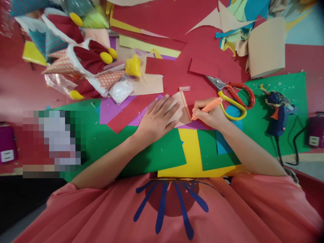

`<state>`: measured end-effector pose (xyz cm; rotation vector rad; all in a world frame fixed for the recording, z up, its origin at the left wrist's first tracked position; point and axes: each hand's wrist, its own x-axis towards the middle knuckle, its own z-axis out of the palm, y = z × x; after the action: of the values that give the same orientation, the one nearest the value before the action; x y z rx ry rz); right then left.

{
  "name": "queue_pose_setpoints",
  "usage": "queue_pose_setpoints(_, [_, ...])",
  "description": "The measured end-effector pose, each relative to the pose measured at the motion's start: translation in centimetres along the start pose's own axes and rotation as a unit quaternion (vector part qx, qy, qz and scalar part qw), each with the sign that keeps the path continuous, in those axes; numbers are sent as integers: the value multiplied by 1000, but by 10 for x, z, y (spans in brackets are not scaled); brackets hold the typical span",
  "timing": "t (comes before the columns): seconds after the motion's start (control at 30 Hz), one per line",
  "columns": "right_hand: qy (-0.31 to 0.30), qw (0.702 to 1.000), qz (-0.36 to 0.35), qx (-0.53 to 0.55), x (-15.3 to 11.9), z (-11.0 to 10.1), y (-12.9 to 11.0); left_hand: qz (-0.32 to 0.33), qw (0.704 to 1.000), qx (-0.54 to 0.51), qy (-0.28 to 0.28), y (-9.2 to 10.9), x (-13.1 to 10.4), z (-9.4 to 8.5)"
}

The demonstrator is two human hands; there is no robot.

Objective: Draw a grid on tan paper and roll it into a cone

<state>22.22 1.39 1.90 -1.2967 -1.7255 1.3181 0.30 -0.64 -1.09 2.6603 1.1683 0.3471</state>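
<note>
The left hand [158, 116] lies flat, its fingers a little spread and grasping nothing, over the left part of a pale beige piece of paper [186, 116] in the middle of the bench [298, 62]. The right hand [211, 113] has its fingers closed around a slim orange marker [212, 104], tilted with its tip on that paper at the lower end of a drawn orange line. Just above the paper lies a short pale-pink stub [184, 88]. Under and beside the left hand are a purple paper sheet [107, 109] and a long red paper strip [126, 114]. Just beyond the right hand rests a pair of scissors with one red and one yellow handle [222, 87], blades pointing left. Farther right, a dark blue glue gun with an orange trigger [278, 119] lies on a large green sheet [297, 101], near a beige paper cylinder [267, 47]. A bright yellow sheet [189, 148] shows between the forearms, and patterned cones with white fluffy trim [60, 64] crowd the far left.
</note>
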Motion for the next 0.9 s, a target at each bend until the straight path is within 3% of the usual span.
queue_pose_setpoints(0.3, [-13,1000,22,-9,-1,-2,0,-1,1000,5,-5,0,0,-1])
queue_pose_setpoints(0.6, [100,986,-1,134,0,-2,13,14,1000,21,10,0,1,-2])
queue_pose_setpoints(0.9, [121,985,-16,118,0,-2,17,116,993,-4,10,3,-2,-1])
